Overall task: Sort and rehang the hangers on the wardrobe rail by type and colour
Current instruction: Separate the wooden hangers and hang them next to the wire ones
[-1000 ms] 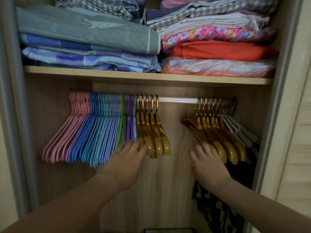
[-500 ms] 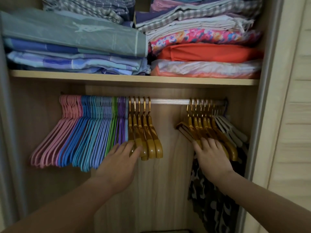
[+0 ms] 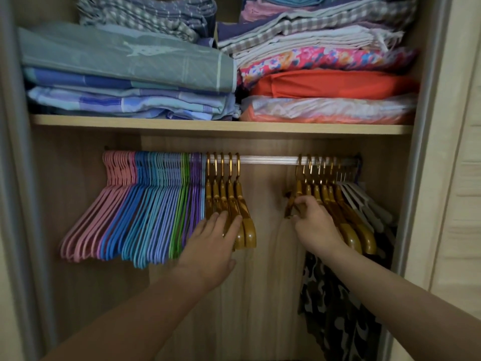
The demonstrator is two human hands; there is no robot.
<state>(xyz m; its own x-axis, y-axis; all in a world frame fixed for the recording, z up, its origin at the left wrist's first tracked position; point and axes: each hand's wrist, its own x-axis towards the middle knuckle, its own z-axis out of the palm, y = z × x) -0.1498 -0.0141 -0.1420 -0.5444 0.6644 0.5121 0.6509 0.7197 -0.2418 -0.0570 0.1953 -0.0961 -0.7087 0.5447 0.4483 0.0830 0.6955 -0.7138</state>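
Wardrobe rail [image 3: 268, 160], fixed under the shelf [image 3: 182, 124]: thin hangers grouped pink [image 3: 104, 204], blue [image 3: 145, 204], green [image 3: 179, 209], purple [image 3: 195, 194] from the rail's left end; next, five gold hangers [image 3: 234, 201] with gold hooks; bare rail mid-span; second gold batch [image 3: 338, 212] toward the right end, white hangers [image 3: 364, 201] last against the wall. Left hand [image 3: 212, 246]: fingers straight, resting flat against the shoulders of the five, grasping nothing. Right hand [image 3: 316, 225]: fingers curled, pinching the leftmost hanger of the right batch near its neck. Handling, by judgement: gold type looks rigid, thick-shouldered, glossy, so likely slick and heavier than the thin ones; best taken at the neck below the hook, lifted clear of the rail, not dragged. Thin ones likely light, prone to tangle. Camouflage garment [image 3: 335, 303] hangs beneath the right batch. Folded linen [image 3: 125, 63] on the shelf. Writing, brands, labels: none legible
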